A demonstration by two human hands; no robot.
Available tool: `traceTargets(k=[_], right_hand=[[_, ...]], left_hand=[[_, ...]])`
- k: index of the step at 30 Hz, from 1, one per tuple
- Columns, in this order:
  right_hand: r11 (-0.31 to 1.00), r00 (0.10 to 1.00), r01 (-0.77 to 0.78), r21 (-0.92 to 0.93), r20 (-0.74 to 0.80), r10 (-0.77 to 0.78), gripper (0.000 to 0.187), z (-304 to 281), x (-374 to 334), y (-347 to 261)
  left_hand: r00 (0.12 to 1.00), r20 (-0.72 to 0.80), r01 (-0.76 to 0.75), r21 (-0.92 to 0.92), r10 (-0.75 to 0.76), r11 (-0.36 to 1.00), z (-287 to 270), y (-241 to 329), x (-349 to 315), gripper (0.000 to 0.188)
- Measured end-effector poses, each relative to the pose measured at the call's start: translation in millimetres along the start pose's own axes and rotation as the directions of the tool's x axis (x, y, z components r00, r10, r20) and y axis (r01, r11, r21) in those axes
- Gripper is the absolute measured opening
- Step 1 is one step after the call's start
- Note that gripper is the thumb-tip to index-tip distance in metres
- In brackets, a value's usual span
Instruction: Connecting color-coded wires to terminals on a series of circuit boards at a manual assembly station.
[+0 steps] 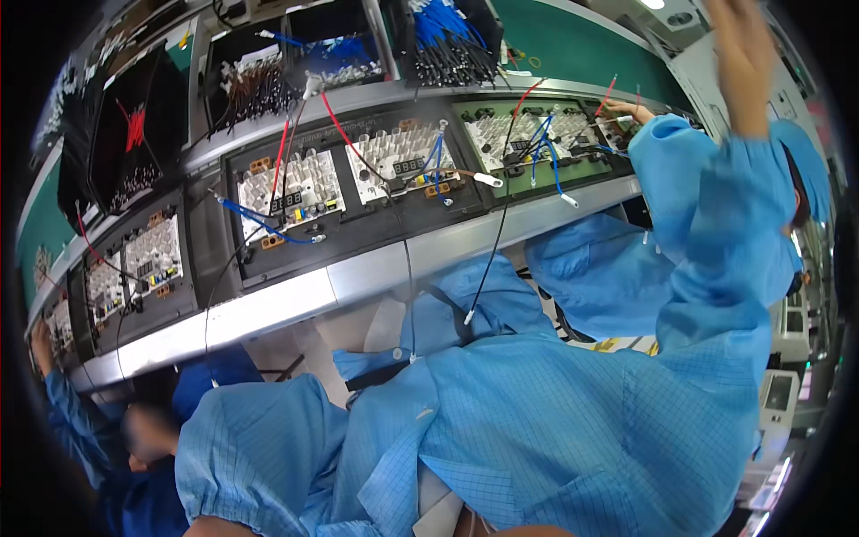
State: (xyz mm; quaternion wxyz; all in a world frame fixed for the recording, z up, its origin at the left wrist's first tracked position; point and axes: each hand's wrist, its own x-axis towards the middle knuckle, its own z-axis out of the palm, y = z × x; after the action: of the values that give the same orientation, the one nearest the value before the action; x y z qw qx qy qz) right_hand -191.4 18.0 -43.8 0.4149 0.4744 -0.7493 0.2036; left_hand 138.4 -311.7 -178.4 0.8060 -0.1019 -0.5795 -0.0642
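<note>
My right arm is raised at the right, and my right hand [741, 67] is smeared by motion, its fingertips near the upper rim; whether it holds anything cannot be made out. Of my left hand [219, 527] only a strip of skin shows below the cuff at the lower edge, its fingers hidden. In front of me, white circuit boards [309, 183] with small displays sit in a black carrier [358, 224]. Red, blue, brown and black wires run from them, some hanging over the bench edge. A green carrier [586, 179] with similar boards stands to the right.
Black bins hold blue wires [447, 27], dark wires [255, 89] and red wires [136, 130] behind the line. A metal rail [295, 302] borders the bench. A co-worker's hand [629, 110] reaches the boards at right; another person's hand [41, 345] is at far left.
</note>
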Motion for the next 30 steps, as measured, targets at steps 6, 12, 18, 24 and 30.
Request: traceTargets(k=[6,12,18,24,30], right_hand=[[0.935,0.763,0.158,0.318,0.562,-0.32,0.026,114,19,117],[0.954,0.625,0.294,-0.055,0.766,-0.148,0.015,184,11,162],[0.903,0.448,0.404,-0.149,0.892,-0.053,0.024,237,7,133],[0.885,0.397,0.361,-0.294,0.907,0.14,0.03,283,0,126],[0.969,0.526,0.151,-0.193,0.846,0.087,0.024,295,22,116]], left_hand=[[0.978,-0.097,0.183,-0.024,-0.185,0.983,-8,-8,-18,0.03],[0.924,-0.231,0.317,0.024,-0.304,0.948,-13,-11,-27,0.025],[0.763,0.197,0.617,0.061,-0.616,0.784,-4,24,-83,0.015],[0.448,0.634,0.705,0.182,-0.63,0.685,25,11,-127,0.022],[0.439,0.71,0.648,0.176,-0.552,0.741,50,-6,-149,0.022]])
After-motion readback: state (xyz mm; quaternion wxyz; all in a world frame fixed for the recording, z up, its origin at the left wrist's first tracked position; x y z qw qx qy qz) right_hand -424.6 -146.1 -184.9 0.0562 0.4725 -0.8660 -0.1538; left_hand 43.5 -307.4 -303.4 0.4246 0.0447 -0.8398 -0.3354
